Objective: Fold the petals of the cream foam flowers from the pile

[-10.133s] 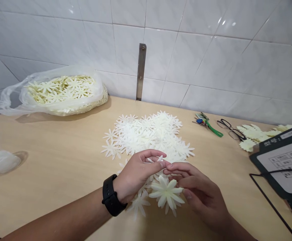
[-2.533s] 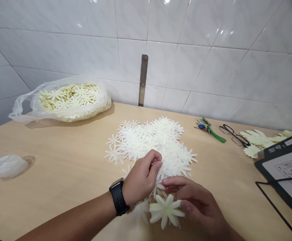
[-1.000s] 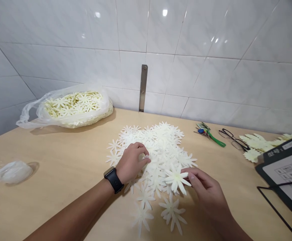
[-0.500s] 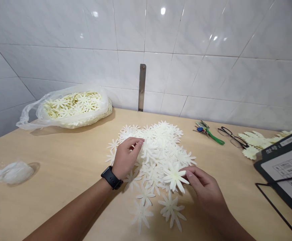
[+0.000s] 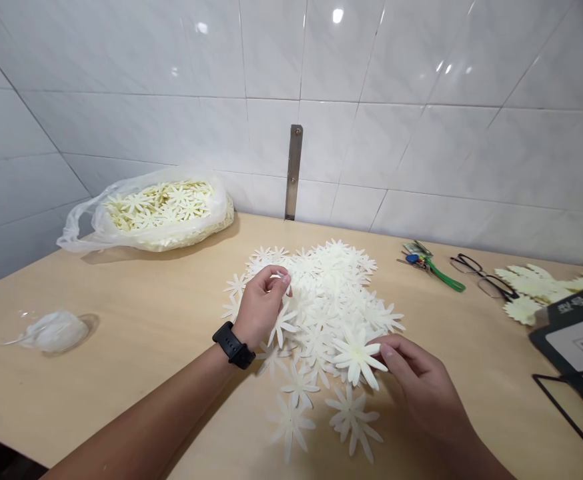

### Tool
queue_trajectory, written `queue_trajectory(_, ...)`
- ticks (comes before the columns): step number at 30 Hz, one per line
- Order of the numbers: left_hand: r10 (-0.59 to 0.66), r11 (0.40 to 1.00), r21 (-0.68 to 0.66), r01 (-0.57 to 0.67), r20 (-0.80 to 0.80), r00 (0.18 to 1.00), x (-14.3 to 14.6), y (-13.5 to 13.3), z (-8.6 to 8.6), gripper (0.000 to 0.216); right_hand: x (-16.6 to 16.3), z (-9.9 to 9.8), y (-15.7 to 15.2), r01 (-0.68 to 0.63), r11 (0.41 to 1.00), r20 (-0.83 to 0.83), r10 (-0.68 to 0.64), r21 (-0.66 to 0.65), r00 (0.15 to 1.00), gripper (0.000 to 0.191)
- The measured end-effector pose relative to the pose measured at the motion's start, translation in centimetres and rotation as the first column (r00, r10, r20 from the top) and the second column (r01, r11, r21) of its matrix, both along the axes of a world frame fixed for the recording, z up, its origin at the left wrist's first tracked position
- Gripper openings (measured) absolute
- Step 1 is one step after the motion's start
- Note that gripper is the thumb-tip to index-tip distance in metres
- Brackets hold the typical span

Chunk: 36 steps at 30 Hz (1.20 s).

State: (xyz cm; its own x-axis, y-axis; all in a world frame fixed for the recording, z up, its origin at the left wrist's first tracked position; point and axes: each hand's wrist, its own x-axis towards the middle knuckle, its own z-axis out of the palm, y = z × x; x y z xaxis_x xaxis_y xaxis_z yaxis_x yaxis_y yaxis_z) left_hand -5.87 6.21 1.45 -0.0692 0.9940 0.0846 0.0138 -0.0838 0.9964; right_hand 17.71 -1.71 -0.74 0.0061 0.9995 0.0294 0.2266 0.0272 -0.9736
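Observation:
My right hand (image 5: 414,373) pinches one petal of a cream-white artificial flower piece (image 5: 356,355) between thumb and fingers. It is held just above the front right of a loose pile of similar flower pieces (image 5: 331,280). My left hand (image 5: 261,303), with a black watch (image 5: 233,345) on its wrist, is at the pile's left side. Its thumb and fingers are pinched together, with a bit of white flower piece showing between them; most of that piece is hidden. Several single flower pieces (image 5: 291,423) lie on the table in front of the pile.
A clear plastic bag (image 5: 221,203) full of flower pieces stands at back left. A small clear bag with white contents (image 5: 54,331) lies at left. At right are keys with a green strap (image 5: 444,275), glasses (image 5: 491,280), more flower pieces (image 5: 526,287) and a dark-framed board (image 5: 571,320).
My left fingers have curled in and lifted slightly, with a bit of white between them. My right hand still holds its flower piece. The view has shifted a little to the left.

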Motion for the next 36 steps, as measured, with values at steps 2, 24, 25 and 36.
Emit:
queue_trajectory(2, 0.002, 1.000, -0.007, -0.002, -0.014, 1.000, 0.1, -0.2, 0.1, 0.021, 0.0, 0.1, 0.0, -0.002, 1.000, 0.011, 0.002, -0.007, 1.000, 0.025)
queue_trajectory(24, 0.170, 0.983, 0.158, -0.096, -0.570, 0.804, -2.2, 1.6, -1.0, 0.028, 0.0, -0.1, 0.0, 0.017, 1.000, -0.087, -0.016, 0.003, 0.996, 0.028)
queue_trajectory(25, 0.171, 0.983, 0.160, -0.094, -0.586, 0.792, -2.3, 1.7, -1.2, 0.032, 0.0, -0.1, 0.0, 0.012, 1.000, -0.099, -0.010, 0.015, 0.995, 0.028)
queue_trajectory(36, 0.226, 0.803, 0.541, 0.250, -0.665, 0.712, 2.0, -3.0, -0.2, 0.025, -1.4, 0.9, -0.2, 0.009, 0.999, -0.116, -0.003, 0.048, 0.993, 0.029)
